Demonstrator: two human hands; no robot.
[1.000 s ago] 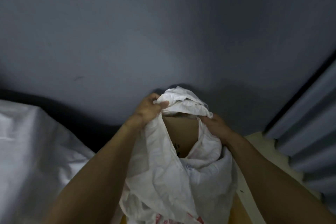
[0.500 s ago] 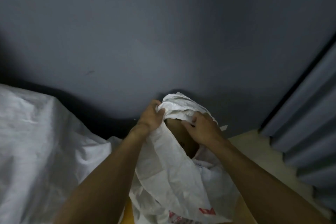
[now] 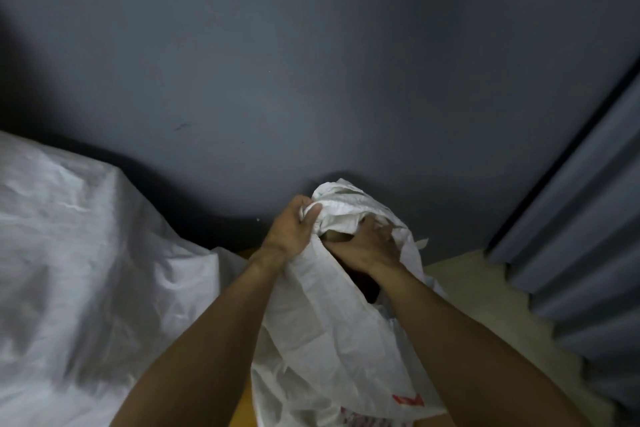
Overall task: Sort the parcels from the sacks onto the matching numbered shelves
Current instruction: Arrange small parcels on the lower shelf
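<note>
Dim light, view grainy. Left hand [image 3: 292,230] grips the near-left rim of a white woven sack [image 3: 329,340], fingers and thumb closed tight round a bunched fold of cloth. Right hand [image 3: 367,248] just beside it, across the sack's mouth, wrist over the opening; its fingers curl into the crumpled cloth at the far rim and appear to clutch it, though whether they also catch what lies beneath is unclear. Between the two hands, directly under the right fingers, a brown parcel [image 3: 334,237] shows through the mouth, mostly inside the sack. Below both grips the sack hangs slack between the forearms, red print [image 3: 408,400] low down. Left of the left hand, well apart, a second sack [image 3: 86,270], large and white. Beyond the hands, grey wall [image 3: 311,62]. Right of the right hand, pale floor [image 3: 485,291], then a ribbed grey panel [image 3: 588,253].
</note>
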